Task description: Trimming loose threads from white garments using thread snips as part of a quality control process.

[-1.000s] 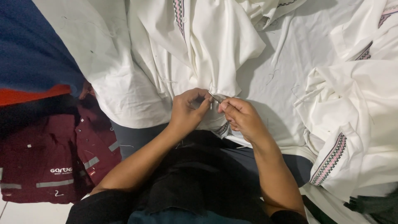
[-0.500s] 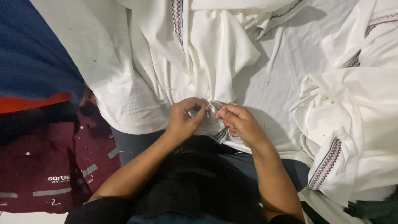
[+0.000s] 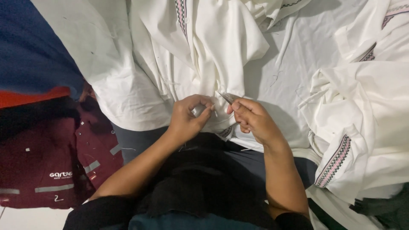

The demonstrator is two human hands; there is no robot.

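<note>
The left hand (image 3: 187, 117) pinches a fold of the white garment (image 3: 204, 55), its grip clamped on the cloth just beside the right hand (image 3: 251, 119). The right hand's grip is closed on a small metal tool (image 3: 227, 97) whose tip rests against the same fold. The garment lies spread over the person's lap, a second white garment with striped trim (image 3: 353, 136) to its right and a maroon garment (image 3: 51, 157) to its left
</note>
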